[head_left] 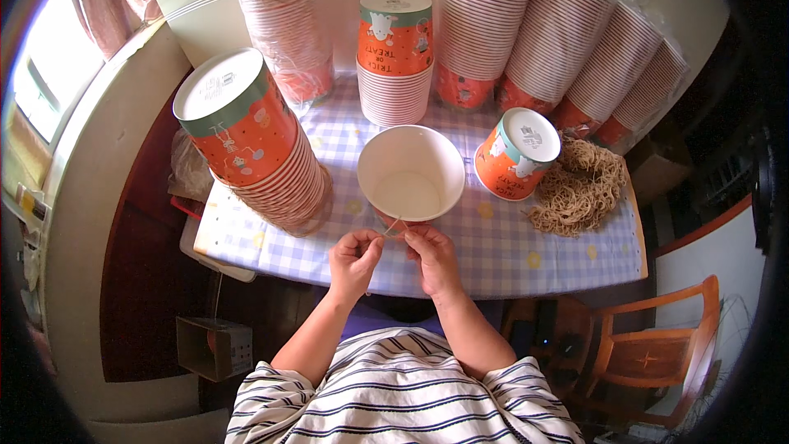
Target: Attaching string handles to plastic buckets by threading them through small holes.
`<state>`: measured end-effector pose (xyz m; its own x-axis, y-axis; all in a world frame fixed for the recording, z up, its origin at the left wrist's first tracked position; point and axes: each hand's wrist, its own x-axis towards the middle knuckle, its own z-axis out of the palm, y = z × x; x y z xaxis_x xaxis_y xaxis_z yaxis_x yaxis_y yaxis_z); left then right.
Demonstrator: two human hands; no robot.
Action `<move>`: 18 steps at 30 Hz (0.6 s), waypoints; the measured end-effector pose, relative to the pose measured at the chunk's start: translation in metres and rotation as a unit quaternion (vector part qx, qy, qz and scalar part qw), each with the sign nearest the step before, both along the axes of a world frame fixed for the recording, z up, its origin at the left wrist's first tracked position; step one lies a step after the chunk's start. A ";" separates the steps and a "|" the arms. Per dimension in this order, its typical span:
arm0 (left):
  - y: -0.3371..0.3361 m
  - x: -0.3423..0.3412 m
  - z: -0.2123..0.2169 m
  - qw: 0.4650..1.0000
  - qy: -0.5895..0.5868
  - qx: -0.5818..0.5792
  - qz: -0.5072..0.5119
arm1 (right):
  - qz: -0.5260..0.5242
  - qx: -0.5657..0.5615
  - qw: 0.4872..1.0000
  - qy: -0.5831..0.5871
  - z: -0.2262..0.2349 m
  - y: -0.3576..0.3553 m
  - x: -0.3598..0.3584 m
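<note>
— In the left grip, a thin pale strand is pinched between thumb and finger; in the right grip, just beside it, the same strand is pinched.
— On the checked-cloth desk, what is seen from the left?
— A tall stack of upturned orange tubs is stood at left, with a plastic-wrapped stack placed behind it. At centre, the strand is held by the near side of an open, white-lined tub, behind which a shorter upturned stack is set.
— And at right?
— A single upturned orange tub is placed, with tangled tan twine heaped just beside it; behind, more wrapped stacks are lined up.
</note>
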<state>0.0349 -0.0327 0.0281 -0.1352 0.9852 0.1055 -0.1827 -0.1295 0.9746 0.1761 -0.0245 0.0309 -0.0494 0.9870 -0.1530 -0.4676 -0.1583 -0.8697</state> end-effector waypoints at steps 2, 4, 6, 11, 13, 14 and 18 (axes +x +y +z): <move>0.001 0.000 -0.001 1.000 -0.024 -0.009 0.001 | -0.005 0.014 1.000 -0.019 0.002 0.000 0.000; 0.001 0.001 -0.002 0.999 -0.034 -0.009 -0.002 | -0.010 0.028 0.999 -0.038 0.003 -0.001 0.001; 0.002 0.001 -0.003 0.999 -0.044 -0.008 -0.005 | -0.016 0.052 0.996 -0.069 0.003 -0.002 0.001; 0.002 0.000 -0.004 0.996 -0.084 -0.023 -0.021 | 0.005 0.062 0.997 -0.048 0.005 -0.003 -0.002; 0.002 0.001 -0.004 0.995 -0.089 -0.021 -0.026 | 0.024 0.059 0.997 -0.049 0.004 -0.002 -0.004; 0.002 0.001 -0.004 0.995 -0.095 -0.019 -0.031 | 0.022 0.063 0.996 -0.060 0.002 -0.001 -0.005; 0.002 0.000 -0.002 0.993 -0.104 -0.024 -0.040 | -0.006 0.055 0.996 -0.074 0.007 0.001 -0.010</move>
